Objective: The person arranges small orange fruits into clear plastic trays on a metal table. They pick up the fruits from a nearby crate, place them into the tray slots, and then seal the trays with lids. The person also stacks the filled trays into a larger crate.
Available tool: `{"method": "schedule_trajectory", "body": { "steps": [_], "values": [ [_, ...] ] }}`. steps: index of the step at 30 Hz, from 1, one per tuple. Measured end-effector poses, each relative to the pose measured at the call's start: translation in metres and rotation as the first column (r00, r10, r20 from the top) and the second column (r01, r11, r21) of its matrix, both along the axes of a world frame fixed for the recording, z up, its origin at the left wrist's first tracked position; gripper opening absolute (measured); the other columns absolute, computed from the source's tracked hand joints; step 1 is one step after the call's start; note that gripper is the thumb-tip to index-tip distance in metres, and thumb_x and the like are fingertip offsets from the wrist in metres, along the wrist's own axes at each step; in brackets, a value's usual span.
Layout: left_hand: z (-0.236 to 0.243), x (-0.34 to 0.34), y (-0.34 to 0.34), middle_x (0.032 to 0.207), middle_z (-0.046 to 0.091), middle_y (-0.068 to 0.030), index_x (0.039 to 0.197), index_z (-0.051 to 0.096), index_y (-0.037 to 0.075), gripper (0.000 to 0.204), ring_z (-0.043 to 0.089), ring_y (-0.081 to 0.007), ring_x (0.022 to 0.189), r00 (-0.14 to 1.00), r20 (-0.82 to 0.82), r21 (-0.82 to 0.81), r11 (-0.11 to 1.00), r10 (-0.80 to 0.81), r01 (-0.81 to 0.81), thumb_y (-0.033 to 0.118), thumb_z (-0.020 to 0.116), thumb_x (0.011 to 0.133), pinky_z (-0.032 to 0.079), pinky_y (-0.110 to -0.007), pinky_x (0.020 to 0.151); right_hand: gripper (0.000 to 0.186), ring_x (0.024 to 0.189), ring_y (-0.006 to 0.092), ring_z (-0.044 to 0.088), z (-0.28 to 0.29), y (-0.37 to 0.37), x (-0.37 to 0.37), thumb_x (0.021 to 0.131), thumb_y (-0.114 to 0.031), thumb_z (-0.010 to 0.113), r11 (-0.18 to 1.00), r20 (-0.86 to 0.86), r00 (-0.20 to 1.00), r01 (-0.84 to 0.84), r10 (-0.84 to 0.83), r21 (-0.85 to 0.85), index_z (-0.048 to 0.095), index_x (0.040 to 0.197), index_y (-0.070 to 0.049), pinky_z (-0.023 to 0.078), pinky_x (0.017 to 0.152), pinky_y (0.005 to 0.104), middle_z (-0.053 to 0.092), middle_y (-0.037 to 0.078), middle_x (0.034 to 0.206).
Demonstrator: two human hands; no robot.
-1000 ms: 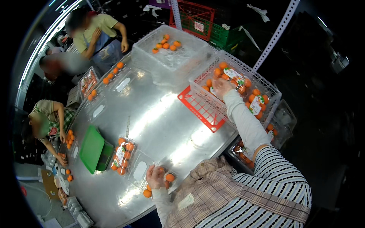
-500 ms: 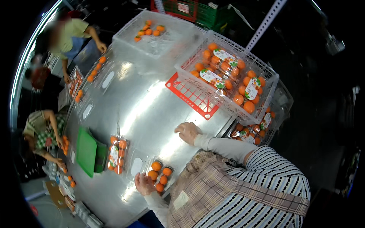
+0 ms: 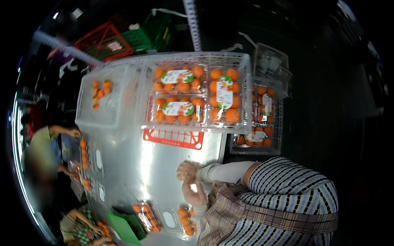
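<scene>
Right hand (image 3: 188, 169) and left hand (image 3: 194, 193) come together over the metal table (image 3: 162, 172), apparently touching; motion blur, so can't tell if the fingers are open or closed, or if anything's in them. Clear open box (image 3: 168, 219) with loose oranges (image 3: 184, 221) sits on the table just beside the left sleeve (image 3: 200, 211), lid folded out to the left. Filled box (image 3: 146, 218) left of that, next to green bin (image 3: 123, 228). Clear crate (image 3: 176, 126) beyond the hands holds three packed boxes (image 3: 178, 108); red crate (image 3: 174, 144) pokes out below.
</scene>
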State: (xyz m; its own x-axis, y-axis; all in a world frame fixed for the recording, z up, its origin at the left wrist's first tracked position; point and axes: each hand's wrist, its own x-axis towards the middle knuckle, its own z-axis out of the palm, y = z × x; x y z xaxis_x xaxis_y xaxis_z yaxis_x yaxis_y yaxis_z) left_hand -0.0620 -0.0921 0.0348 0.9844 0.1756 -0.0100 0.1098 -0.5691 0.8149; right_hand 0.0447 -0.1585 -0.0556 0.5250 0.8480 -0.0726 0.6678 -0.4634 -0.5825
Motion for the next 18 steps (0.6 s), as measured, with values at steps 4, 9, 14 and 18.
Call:
{"method": "schedule_trajectory", "body": {
  "steps": [4, 9, 14, 18],
  "values": [
    [-0.058, 0.07, -0.048, 0.112, 0.061, -0.0155, 0.119, 0.062, 0.001, 0.059, 0.057, -0.0344, 0.105, 0.987, -0.144, 0.723, 0.689, 0.075, 0.053, 0.036, 0.078, 0.074, 0.044, -0.042, 0.095, 0.019, 0.101, 0.0258, 0.062, -0.011, -0.005, -0.017, 0.088, -0.03, 0.061, 0.986, 0.062, 0.993, 0.095, -0.105, 0.136, 0.067, 0.094, -0.013, 0.048, 0.089, 0.0443, 0.064, 0.006, 0.099],
    [-0.132, 0.065, -0.026, 0.115, 0.052, -0.0155, 0.118, 0.059, 0.0, 0.074, 0.047, -0.0348, 0.109, 0.994, -0.052, 0.702, 0.704, -0.099, 0.106, 0.051, 0.077, 0.068, 0.037, -0.043, 0.095, 0.02, 0.099, 0.027, 0.061, -0.028, -0.005, -0.027, 0.09, -0.029, 0.061, 0.956, 0.109, 0.974, 0.17, -0.201, 0.239, 0.067, 0.093, -0.011, 0.047, 0.09, 0.0449, 0.065, 0.008, 0.098],
    [-0.069, 0.062, -0.036, 0.112, 0.063, -0.0144, 0.108, 0.068, 0.003, 0.048, 0.055, -0.034, 0.103, 0.863, 0.234, 0.401, 0.853, -0.447, 0.334, 0.045, 0.064, 0.085, 0.039, -0.048, 0.098, 0.02, 0.097, 0.0282, 0.061, -0.04, -0.004, -0.031, 0.091, -0.028, 0.061, 0.923, 0.106, 0.949, 0.257, -0.297, 0.284, 0.067, 0.093, -0.009, 0.047, 0.09, 0.0454, 0.065, 0.01, 0.097],
    [-0.093, 0.032, -0.045, 0.089, 0.073, -0.0132, 0.095, 0.074, 0.005, 0.029, 0.062, -0.0366, 0.096, 0.881, 0.282, 0.236, 0.918, -0.379, 0.319, 0.028, 0.055, 0.095, 0.045, -0.052, 0.095, 0.02, 0.095, 0.0292, 0.061, -0.057, 0.018, -0.048, 0.092, -0.028, 0.061, 0.907, 0.085, 0.947, 0.268, -0.31, 0.324, 0.067, 0.093, -0.008, 0.047, 0.091, 0.0459, 0.065, 0.011, 0.097]
  ]
}}
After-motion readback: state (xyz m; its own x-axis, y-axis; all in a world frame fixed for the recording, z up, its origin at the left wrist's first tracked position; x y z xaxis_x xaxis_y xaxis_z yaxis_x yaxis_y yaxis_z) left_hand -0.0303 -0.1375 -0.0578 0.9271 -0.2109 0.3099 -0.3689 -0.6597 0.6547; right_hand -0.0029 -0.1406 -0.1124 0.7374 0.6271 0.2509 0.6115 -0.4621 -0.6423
